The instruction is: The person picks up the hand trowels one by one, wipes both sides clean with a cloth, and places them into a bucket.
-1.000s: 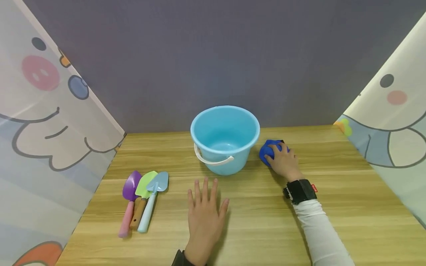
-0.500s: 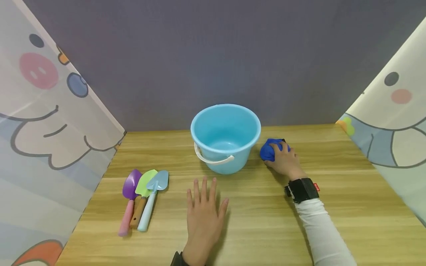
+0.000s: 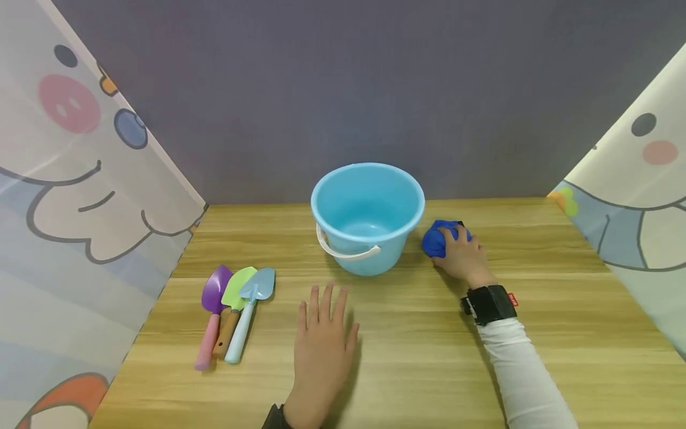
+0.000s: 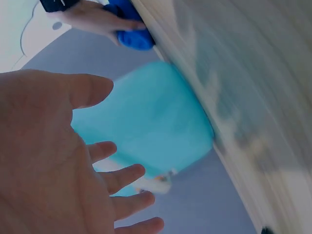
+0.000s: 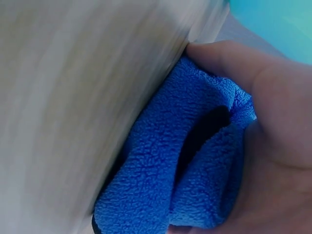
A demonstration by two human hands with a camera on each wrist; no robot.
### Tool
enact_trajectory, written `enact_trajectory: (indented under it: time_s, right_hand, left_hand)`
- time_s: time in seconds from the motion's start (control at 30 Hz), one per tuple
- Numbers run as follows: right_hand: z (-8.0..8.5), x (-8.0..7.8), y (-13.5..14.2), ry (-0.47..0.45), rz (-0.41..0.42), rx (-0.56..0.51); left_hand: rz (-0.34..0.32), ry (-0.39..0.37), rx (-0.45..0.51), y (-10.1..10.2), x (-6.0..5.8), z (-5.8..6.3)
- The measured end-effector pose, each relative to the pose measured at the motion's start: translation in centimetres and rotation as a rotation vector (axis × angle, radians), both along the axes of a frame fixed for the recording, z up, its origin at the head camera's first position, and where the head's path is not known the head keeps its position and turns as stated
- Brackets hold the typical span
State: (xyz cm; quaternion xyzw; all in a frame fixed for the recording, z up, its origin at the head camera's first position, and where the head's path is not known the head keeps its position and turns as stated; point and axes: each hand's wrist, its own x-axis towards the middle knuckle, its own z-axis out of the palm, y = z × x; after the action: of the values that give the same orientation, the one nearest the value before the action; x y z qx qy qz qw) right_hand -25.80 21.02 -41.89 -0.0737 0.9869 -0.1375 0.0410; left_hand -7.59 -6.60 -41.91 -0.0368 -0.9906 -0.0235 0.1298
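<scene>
On the right of the table, my right hand point(image 3: 462, 257) grips a bunched blue terry cloth point(image 3: 435, 239), its fingers bent over the top. The right wrist view shows folds of the cloth point(image 5: 151, 161) in my palm, with the thumb along one side and the table surface close by. My left hand point(image 3: 321, 351) is spread palm down in front of the bucket, holding nothing. In the left wrist view its fingers point(image 4: 127, 178) are apart. A light blue bucket point(image 3: 351, 253) stands upright between and beyond my hands, its white handle hanging at the front.
Left on the table lie a purple scoop point(image 3: 214, 289) with a pink handle, a green trowel point(image 3: 236, 290) with a brown handle and a pale blue trowel point(image 3: 258, 285). A dark wall point(image 3: 343, 83) rises behind; cartoon-printed panels point(image 3: 64, 238) flank both sides.
My right hand keeps its grip on the cloth, and its thumb has shifted down along the near side. The left hand stays spread. The head view has tilted slightly.
</scene>
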Motion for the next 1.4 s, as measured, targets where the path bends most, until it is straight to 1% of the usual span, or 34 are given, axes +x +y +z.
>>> enact_trajectory:
  time_s: [0.13, 0.23, 0.33, 0.4, 0.47, 0.57, 0.67, 0.83, 0.9, 1.07, 1.17, 1.3, 1.33, 1.4]
  right_hand:
    - [-0.2, 0.2, 0.2, -0.007, -0.006, -0.004]
    - [-0.4, 0.2, 0.2, 0.014, -0.011, -0.003]
    - [-0.4, 0.1, 0.1, 0.032, -0.014, -0.007]
    - [-0.4, 0.1, 0.1, 0.037, -0.018, -0.009]
    - [-0.3, 0.1, -0.1, 0.035, -0.016, -0.012]
    - [-0.3, 0.1, -0.2, 0.049, -0.018, -0.011]
    - [-0.2, 0.0, -0.3, 0.066, -0.022, -0.010]
    - [0.0, 0.1, -0.3, 0.050, -0.026, -0.014]
    - [0.0, 0.1, -0.3, 0.043, -0.027, -0.018]
    - [-0.1, 0.1, -0.2, 0.048, -0.025, -0.016]
    - [-0.2, 0.1, -0.2, 0.039, -0.024, -0.014]
    - [-0.2, 0.2, -0.2, 0.028, -0.018, -0.005]
    - [-0.1, 0.2, -0.2, 0.028, -0.017, -0.005]
    - [0.0, 0.2, -0.2, 0.033, -0.018, -0.010]
  left_hand:
    - [0.041, 0.041, 0.024, -2.4, -0.2, 0.2]
    - [0.092, 0.105, 0.042, -5.2, -0.5, 0.4]
    - [0.148, 0.181, 0.020, -8.4, -0.4, 0.3]
    - [0.176, 0.253, -0.016, -10.2, -0.2, 0.0]
    - [0.203, 0.308, -0.053, -11.5, 0.3, -0.3]
    - [0.222, 0.372, -0.074, -12.3, 0.5, -0.6]
    - [0.231, 0.359, -0.063, -12.7, 0.5, -0.8]
    - [0.245, 0.253, -0.067, -12.8, 0.4, -1.2]
    - [0.246, 0.226, -0.081, -12.8, 0.4, -1.2]
    - [0.201, 0.240, -0.096, -12.9, -0.2, -1.1]
    - [0.179, 0.234, -0.081, -12.9, -0.4, -0.9]
    - [0.196, 0.187, -0.028, -12.8, -0.4, -1.1]
    - [0.199, 0.189, -0.013, -12.8, -0.5, -1.1]
    - [0.197, 0.216, 0.007, -12.8, -0.7, -1.1]
